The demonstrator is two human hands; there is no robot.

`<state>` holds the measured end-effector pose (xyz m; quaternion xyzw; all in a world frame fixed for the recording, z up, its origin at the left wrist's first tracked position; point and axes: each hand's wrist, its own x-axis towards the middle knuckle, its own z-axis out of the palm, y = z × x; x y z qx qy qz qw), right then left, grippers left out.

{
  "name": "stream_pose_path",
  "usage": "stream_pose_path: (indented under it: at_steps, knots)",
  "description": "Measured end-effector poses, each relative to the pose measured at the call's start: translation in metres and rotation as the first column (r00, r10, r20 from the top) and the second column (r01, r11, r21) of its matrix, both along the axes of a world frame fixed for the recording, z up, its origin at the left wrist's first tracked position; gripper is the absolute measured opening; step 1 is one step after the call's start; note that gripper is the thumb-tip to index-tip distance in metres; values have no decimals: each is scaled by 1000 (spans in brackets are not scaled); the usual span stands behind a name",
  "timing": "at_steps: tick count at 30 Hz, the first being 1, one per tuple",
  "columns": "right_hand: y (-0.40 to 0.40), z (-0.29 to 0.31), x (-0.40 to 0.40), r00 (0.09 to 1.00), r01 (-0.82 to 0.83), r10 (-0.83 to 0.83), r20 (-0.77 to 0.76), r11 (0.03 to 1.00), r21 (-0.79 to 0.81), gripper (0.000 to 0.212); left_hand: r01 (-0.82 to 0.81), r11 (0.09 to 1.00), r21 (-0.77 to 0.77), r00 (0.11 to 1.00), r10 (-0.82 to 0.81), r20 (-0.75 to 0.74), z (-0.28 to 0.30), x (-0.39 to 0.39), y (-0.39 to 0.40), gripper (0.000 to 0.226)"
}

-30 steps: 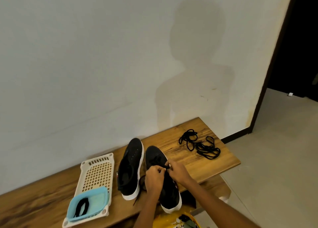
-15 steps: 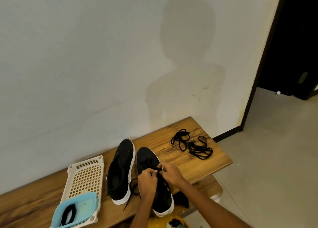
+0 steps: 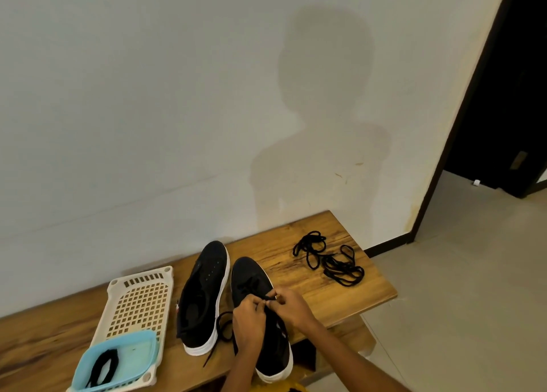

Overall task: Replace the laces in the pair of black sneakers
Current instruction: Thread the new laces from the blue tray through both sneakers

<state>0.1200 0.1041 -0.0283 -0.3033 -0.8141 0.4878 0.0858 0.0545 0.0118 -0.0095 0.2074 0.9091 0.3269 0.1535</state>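
Observation:
Two black sneakers with white soles stand side by side on a wooden bench (image 3: 340,297). The left sneaker (image 3: 204,294) has bare eyelets. The right sneaker (image 3: 251,279) carries a black lace (image 3: 223,329) whose loose loop hangs off its left side. My left hand (image 3: 247,322) and my right hand (image 3: 291,304) meet over this shoe's eyelets, both pinching the lace between fingertips. The rear part of the shoe is hidden under my hands and forearms.
A tangle of loose black laces (image 3: 328,261) lies at the bench's right end. A cream perforated tray (image 3: 139,303) sits left of the shoes, with a light blue bin (image 3: 139,347) holding a coiled black lace (image 3: 102,368). A doorway opens at right.
My hands stay on the right sneaker's lace with only small finger movements. The camera view has shifted slightly, so everything sits a little further left in the frame.

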Motion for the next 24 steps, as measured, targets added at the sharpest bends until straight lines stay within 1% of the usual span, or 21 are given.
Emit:
stream_pose_path:
  at_steps: [1, 4, 5, 8, 11, 13, 15, 17, 19, 20, 22, 23, 24]
  knots:
    - [2, 0, -1, 1000, -14, 14, -4, 1000, -19, 12, 2, 1000, 13, 1000, -2, 12, -2, -1, -1, 16]
    - [10, 3, -5, 999, -51, 52, 6, 993, -103, 33, 30, 997, 67, 999, -33, 43, -8, -8, -2, 16]
    - [13, 5, -8, 998, -59, 62, 17, 990, -130, 35, 52, 996, 68, 997, -56, 48, -8, -11, -1, 19]
    - [18, 9, -14, 993, -88, 101, 63, 980, -179, 29, 144, 988, 56, 989, -146, 37, -8, -19, -2, 22]
    - [22, 9, -17, 991, -77, 103, 86, 962, -262, 20, 210, 977, 31, 978, -210, 14, -10, -23, -4, 21]
    - [25, 10, -18, 991, -71, 101, 91, 956, -283, 16, 246, 969, 10, 969, -246, 2, -12, -27, -3, 19]
    - [27, 12, -20, 987, -86, 117, 107, 963, -257, 20, 277, 961, -7, 961, -277, -6, -11, -29, -2, 18]
    - [26, 13, -22, 969, -143, 168, 179, 979, -147, 23, 293, 956, -2, 956, -293, -7, -9, -29, -1, 18]
    - [20, 18, -23, 942, -206, 203, 266, 978, -18, 18, 296, 955, 2, 955, -296, 11, -6, -30, -3, 19]
    - [16, 23, -23, 941, -206, 192, 279, 978, 20, 18, 310, 951, -17, 951, -310, 23, -4, -31, -4, 21]
    - [15, 33, -26, 963, -136, 122, 240, 990, 41, 26, 358, 931, -74, 933, -355, 50, 2, -36, -6, 30]
    - [18, 40, -27, 977, -60, 55, 205, 998, 19, 29, 374, 924, -82, 926, -367, 85, 5, -38, -7, 35]
    - [24, 48, -30, 986, 32, -26, 162, 999, -34, 26, 382, 921, -76, 919, -370, 136, 9, -40, -7, 39]
